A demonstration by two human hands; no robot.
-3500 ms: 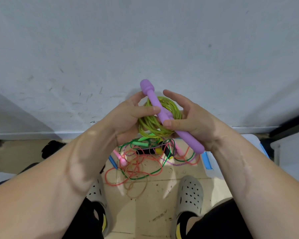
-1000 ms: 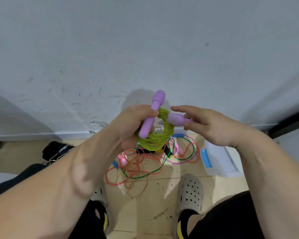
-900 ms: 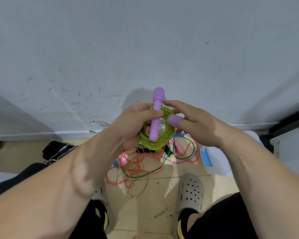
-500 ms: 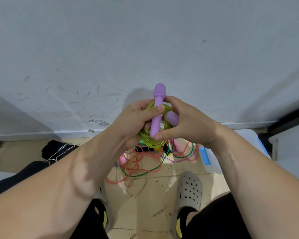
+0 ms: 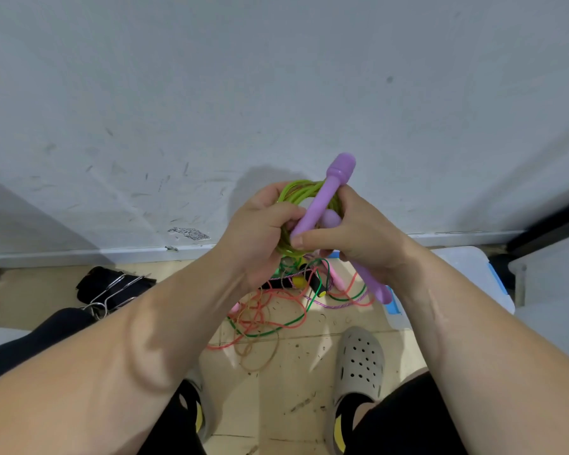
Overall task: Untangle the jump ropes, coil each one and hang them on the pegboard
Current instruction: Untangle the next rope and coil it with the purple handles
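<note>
Since half a second ago the upper purple handle (image 5: 322, 195) has tipped from nearly upright to leaning toward the upper right, and the second purple handle (image 5: 372, 284), which was tucked in by the fingers, now pokes out below the right hand (image 5: 358, 238) toward the lower right. Both hands are bunched together in the middle of the frame. The left hand (image 5: 260, 231) is clenched around the coiled yellow-green rope (image 5: 296, 192), with loops showing above and below its fingers. The right hand is closed too, thumb pressed on the lower end of the upper handle, the rest of the hand wrapped round the second one. So this rope is up in the hands in front of the grey wall (image 5: 276, 77), not hung anywhere. Down on the floor (image 5: 309, 372), just below the hands, sits the rest of the tangled jump ropes (image 5: 270, 310): red, green, a purple braided one and a tan one, plus pink and black handles. At the right edge there's a white plastic bin with blue latches (image 5: 467, 274), lid on, so can't tell what's in it. Left of the pile lies a black thing with metal wire hooks (image 5: 112, 287). A grey clog (image 5: 358, 362) shows at the bottom.
</note>
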